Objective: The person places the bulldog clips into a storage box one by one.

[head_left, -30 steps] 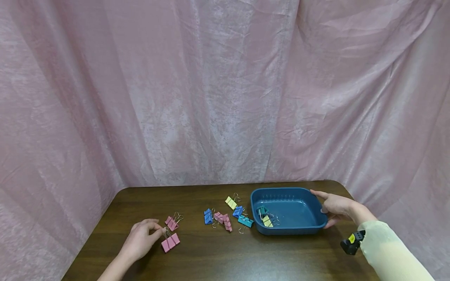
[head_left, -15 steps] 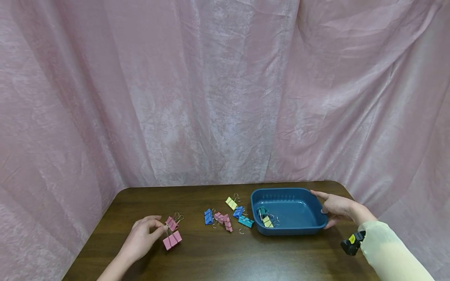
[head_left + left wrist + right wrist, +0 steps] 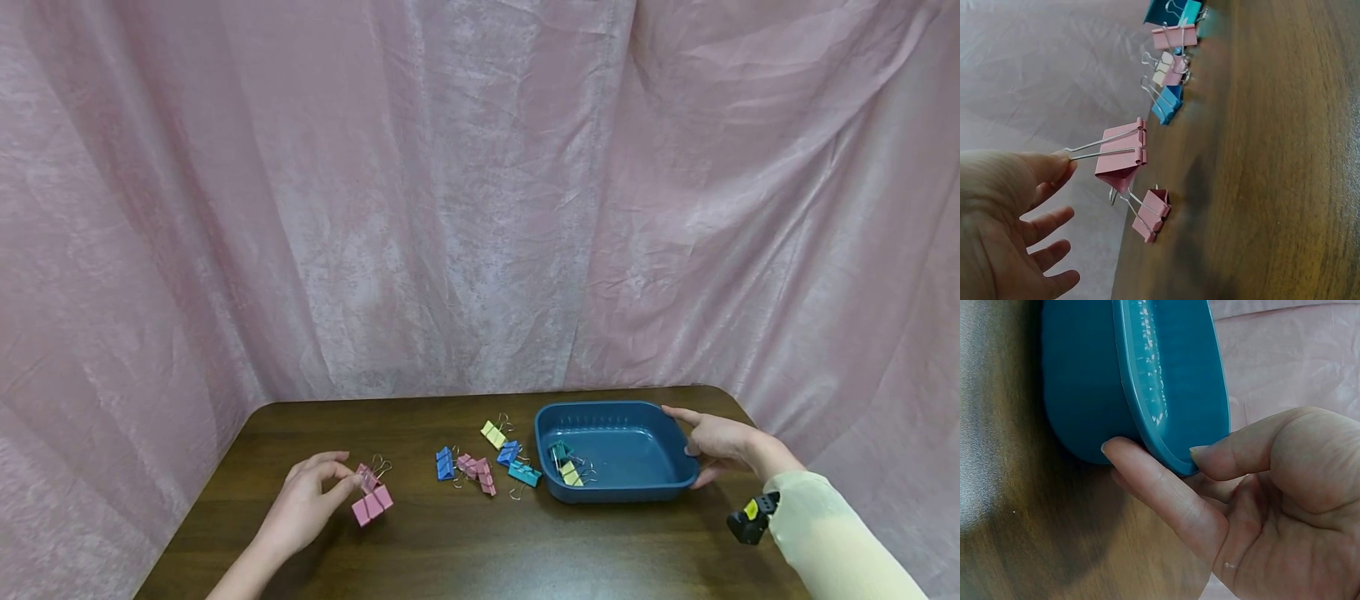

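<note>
Two or more clips [image 3: 571, 474] are seen in the blue tray [image 3: 622, 494], lower right of the head view; loose clips [image 3: 446, 464] are left outside; work is judged unfinished. Left wrist view, mid-frame: a wedge-shaped pink clip [image 3: 1117, 145] is pinched by its wire handle in the left hand [image 3: 1004, 200]. Right wrist view: the tray rim is gripped by the right hand [image 3: 1279, 506].

We see the right hand [image 3: 1272, 525], which grips the right end of a blue box [image 3: 1085, 381]. One digit touches the rim, and another lies against the outer wall; the remaining fingers are perhaps below, partly hidden. Under the box is a wooden table [image 3: 1072, 550]; on the far side, pink cloth [image 3: 1291, 362].
</note>
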### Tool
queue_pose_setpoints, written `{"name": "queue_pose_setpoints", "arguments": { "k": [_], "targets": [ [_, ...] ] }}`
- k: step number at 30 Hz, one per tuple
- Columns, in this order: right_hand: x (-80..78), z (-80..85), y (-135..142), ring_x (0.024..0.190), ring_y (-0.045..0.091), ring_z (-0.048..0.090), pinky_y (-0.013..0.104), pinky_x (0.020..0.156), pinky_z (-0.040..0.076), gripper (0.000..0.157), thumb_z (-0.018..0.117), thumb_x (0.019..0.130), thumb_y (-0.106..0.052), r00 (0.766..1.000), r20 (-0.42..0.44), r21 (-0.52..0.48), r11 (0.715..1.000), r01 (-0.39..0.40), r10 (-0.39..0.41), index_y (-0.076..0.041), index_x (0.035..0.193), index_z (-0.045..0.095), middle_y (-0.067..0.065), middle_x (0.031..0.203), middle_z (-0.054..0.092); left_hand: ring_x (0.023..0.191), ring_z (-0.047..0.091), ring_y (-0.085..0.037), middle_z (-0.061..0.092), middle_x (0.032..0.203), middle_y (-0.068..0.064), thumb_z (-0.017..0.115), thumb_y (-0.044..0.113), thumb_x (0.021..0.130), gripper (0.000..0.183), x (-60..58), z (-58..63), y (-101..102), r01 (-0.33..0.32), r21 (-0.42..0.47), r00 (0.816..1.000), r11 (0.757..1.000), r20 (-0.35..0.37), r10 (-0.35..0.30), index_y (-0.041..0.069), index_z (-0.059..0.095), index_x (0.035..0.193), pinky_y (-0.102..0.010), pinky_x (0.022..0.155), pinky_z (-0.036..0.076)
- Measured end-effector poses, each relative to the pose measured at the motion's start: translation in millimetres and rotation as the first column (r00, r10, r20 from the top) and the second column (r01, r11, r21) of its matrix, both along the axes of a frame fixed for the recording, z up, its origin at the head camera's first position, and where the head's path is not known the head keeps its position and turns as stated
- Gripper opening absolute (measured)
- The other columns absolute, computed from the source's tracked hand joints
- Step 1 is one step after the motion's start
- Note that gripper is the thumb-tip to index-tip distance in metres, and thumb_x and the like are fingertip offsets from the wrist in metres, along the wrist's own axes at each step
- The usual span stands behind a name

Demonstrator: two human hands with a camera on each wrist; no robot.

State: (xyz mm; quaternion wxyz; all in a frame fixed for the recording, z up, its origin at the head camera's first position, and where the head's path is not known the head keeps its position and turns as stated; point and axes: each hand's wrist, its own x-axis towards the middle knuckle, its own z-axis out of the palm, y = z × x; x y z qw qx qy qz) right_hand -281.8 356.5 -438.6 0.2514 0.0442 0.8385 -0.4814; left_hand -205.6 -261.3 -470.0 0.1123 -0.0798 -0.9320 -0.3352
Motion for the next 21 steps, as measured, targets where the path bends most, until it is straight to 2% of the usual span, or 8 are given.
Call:
{"name": "queue_pose_setpoints", "arguments": {
  "k": [9,15,21],
  "targets": [
    [-1.5,0.5,0,0.082,0.038,0.071,0.048,0.067,0.061,0.083,0.046,0.092,0.014,1.0,0.013,-0.002,1.0,0.026,-0.026,-0.013,0.164,0.014,0.046,0.151,0.012,0.131,0.044,-0.046,0.064,0.135,-0.013,0.072,0.029,0.098,0.013,-1.2,7.5,4,0.008,0.006,1.0,1.0,-0.01,-0.008,0.022,0.075,0.088,-0.064,0.105,0.033],
    [-1.8,1.7,0,0.083,0.038,0.071,0.048,0.068,0.061,0.082,0.045,0.093,0.013,1.0,0.019,-0.005,1.0,0.023,-0.023,-0.013,0.164,0.013,0.046,0.151,0.011,0.133,0.043,-0.045,0.062,0.137,-0.011,0.07,0.035,0.098,0.016,-2.2,11.4,8,0.002,0.001,1.0,1.0,0.004,-0.002,0.023,0.074,0.088,-0.064,0.104,0.035],
    [-2.0,0.9,0,0.087,0.039,0.07,0.048,0.069,0.061,0.083,0.044,0.092,0.014,0.999,0.025,-0.004,1.0,0.021,-0.021,-0.013,0.164,0.013,0.046,0.15,0.012,0.132,0.045,-0.044,0.062,0.137,-0.011,0.071,0.033,0.098,0.013,-3.1,13.2,11,0.011,0.006,1.0,1.0,-0.008,-0.011,0.025,0.074,0.088,-0.062,0.104,0.036]
  ]
}}
